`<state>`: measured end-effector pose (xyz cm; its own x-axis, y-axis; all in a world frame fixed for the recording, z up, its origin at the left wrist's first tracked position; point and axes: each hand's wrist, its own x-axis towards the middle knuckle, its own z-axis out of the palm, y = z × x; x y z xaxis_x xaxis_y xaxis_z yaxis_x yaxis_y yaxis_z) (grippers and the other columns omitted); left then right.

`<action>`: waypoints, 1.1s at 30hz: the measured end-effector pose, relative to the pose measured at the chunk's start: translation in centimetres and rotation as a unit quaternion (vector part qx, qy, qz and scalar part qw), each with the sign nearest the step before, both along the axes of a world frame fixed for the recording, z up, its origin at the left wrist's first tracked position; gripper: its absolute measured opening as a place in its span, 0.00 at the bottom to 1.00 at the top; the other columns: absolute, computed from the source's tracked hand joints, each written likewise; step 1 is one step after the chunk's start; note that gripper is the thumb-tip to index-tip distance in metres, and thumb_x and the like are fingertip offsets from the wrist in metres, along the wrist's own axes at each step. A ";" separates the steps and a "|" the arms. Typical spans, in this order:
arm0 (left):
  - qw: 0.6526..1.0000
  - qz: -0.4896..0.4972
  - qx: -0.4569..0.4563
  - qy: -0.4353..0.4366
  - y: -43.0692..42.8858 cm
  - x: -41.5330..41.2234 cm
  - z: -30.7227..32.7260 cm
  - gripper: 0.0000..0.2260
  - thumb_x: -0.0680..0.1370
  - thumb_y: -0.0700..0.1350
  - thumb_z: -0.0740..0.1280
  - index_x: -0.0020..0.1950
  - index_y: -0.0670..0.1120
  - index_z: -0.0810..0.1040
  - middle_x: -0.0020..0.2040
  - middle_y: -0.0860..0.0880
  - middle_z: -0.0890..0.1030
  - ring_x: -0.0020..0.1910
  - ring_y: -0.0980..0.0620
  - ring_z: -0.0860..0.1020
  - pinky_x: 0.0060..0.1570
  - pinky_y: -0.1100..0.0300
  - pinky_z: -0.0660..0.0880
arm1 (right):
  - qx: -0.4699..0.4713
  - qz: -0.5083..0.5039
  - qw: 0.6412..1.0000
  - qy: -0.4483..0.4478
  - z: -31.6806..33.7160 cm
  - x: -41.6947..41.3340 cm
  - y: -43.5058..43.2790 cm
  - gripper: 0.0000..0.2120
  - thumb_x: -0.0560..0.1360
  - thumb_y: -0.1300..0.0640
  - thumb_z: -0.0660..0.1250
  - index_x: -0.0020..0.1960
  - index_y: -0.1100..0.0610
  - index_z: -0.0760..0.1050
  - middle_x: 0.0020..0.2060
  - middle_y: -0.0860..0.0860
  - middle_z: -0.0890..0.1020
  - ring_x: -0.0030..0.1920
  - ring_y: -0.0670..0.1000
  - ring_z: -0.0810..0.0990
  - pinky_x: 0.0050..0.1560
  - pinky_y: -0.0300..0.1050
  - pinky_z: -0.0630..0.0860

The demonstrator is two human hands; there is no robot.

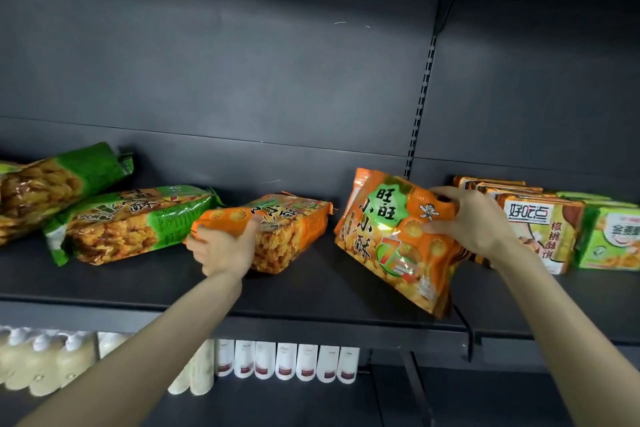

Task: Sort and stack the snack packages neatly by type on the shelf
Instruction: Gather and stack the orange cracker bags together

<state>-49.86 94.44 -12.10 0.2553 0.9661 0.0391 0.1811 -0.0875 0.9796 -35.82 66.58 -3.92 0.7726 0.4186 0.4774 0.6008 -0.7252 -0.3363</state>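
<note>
Head view, and both hands are busy on the shelf [311,288]. The left hand [225,250] has its fingers and thumb curled round the near end of the flat orange pack [291,229], which lies on the shelf with its far end pointing at the back wall. The right hand [467,222] grips the tilted orange bag [391,239] by its right edge, fingers over the top, thumb on the printed face. That bag leans left, front towards us; whether its lower corner rests on the shelf I cannot tell.

Looks like the orange-gathering step: two orange packs in hand, with bare shelf between them. The green packs [138,222] lie in a loose heap just left of the flat pack, one touching its near end, and the boxes [540,229] stand in a row just behind the right hand.

Next move, I'd say: bring the two orange packs together, one laid square on the other, edges lined up, clear of the green heap. The tilted bag must be turned flat first, and it is soft and crinkly, so it may slide. Bottles [287,360] line the level below.
</note>
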 end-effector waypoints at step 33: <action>0.969 -0.150 0.052 -0.189 1.7 -2.4 -1.1 0.46 0.61 0.29 0.77 0.73 0.48 0.58 0.61 0.45 0.75 0.54 0.44 0.77 0.49 0.51 0.75 | 0.463 0.020 0.854 0.238 -8.2 1.4 1.6 0.35 0.59 0.58 0.81 0.62 0.56 0.70 0.54 0.53 0.81 0.51 0.55 0.81 0.53 0.55 0.78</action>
<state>-52.25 96.16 -13.16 0.4730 0.8361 0.2780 -0.2387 -0.1821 0.9539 -34.40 68.17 -12.09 0.9649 0.0632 0.2548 0.2552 0.0010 -0.9669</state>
